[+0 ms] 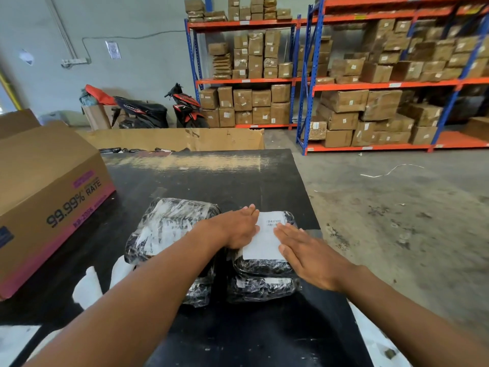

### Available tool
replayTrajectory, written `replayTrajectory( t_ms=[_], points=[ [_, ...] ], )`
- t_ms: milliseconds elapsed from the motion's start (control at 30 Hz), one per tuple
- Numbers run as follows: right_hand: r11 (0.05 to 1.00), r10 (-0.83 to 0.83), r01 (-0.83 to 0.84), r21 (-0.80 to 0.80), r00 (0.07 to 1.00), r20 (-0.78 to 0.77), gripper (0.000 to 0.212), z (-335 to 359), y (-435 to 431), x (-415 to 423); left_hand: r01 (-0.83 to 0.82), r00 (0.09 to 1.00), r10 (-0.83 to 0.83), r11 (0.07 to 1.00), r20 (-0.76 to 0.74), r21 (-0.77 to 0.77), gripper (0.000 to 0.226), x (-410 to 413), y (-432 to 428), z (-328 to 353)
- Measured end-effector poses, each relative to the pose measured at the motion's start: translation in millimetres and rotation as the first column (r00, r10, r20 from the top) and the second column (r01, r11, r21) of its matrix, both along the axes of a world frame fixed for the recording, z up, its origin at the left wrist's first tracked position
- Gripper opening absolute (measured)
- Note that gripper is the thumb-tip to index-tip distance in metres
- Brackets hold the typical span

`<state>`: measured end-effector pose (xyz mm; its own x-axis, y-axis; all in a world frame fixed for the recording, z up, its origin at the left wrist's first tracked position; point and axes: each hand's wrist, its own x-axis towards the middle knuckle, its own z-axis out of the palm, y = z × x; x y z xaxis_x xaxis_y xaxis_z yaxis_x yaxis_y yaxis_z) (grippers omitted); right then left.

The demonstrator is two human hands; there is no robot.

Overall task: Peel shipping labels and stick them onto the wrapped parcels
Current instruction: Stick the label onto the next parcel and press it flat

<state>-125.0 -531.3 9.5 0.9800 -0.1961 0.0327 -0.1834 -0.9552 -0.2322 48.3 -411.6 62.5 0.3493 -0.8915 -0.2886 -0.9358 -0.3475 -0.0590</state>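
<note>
The shipping label (264,238) was laid on the upper wrapped parcel (263,266), pressed by the left hand (238,227) and right hand (309,254), fingers flat, nothing gripped. Edges were best smoothed outward, firmly.

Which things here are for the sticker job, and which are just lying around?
For the job: white shipping label with barcode, black plastic-wrapped parcel under it, bigger wrapped parcel beside it, left hand and right hand pressing the label.
Just lying about: brown cardboard box with pink band, red-and-black scooter, white strip on the floor.
</note>
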Motion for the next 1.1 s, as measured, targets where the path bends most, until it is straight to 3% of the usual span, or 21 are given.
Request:
replayTrajectory(
  t_ms=[100, 267, 400, 467, 600, 767, 833, 933, 1100],
  points=[
    [1.0, 0.014, -0.014, 0.003, 1.0, 0.006, 0.058, -0.3, -1.3, 0.6, -0.008, 0.999, 0.006, 0.998, 0.031, 0.057, 0.057, 4.6, -2.4, 0.7],
    [1.0, 0.009, -0.009, 0.0, 1.0, 0.01, 0.056, -0.2, -0.2, -0.1, -0.048, 0.973, 0.03, 0.996, 0.227, 0.074, 0.038, 10.1, -5.1, 3.4],
    [1.0, -0.003, 0.003, 0.0, 1.0, 0.019, 0.056, -2.1, -0.1, 0.0, 0.03, 0.997, -0.028, 0.999, 0.069, -0.037, 0.049, 4.5, -20.1, 1.5],
    [1.0, 0.002, -0.002, 0.002, 1.0, 0.012, 0.056, -0.7, -0.2, 1.0, 0.013, 0.999, -0.012, 0.999, 0.031, -0.037, 0.042, 7.5, -20.8, 1.2],
    [1.0, 0.021, -0.021, 0.008, 1.0, 0.003, 0.055, 0.7, 0.8, 1.4, -0.097, 0.991, 0.093, 0.994, 0.1, 0.042, 0.029, 22.6, -14.7, 5.3],
    [1.0, 0.007, -0.007, 0.004, 1.0, 0.025, 0.055, -0.9, 2.0, 2.1, -0.01, 0.995, 0.021, 0.993, 0.095, -0.116, 0.03, 6.7, -22.9, 0.9],
    [1.0, 0.012, -0.012, -0.005, 1.0, 0.015, 0.056, -2.1, 1.3, 2.7, -0.018, 0.995, 0.027, 0.995, 0.096, -0.095, 0.03, 1.8, -21.6, -4.3],
    [1.0, 0.001, -0.002, 0.007, 1.0, 0.017, 0.057, -4.6, 1.1, 3.8, -0.126, 0.979, 0.124, 0.992, 0.16, 0.002, 0.035, -3.8, -13.8, 3.7],
    [1.0, -0.015, 0.015, 0.012, 0.999, 0.033, 0.054, -6.4, 4.0, 4.5, -0.22, 0.965, 0.219, 0.975, 0.142, -0.008, 0.038, -30.2, 1.2, 17.8]
  ],
)
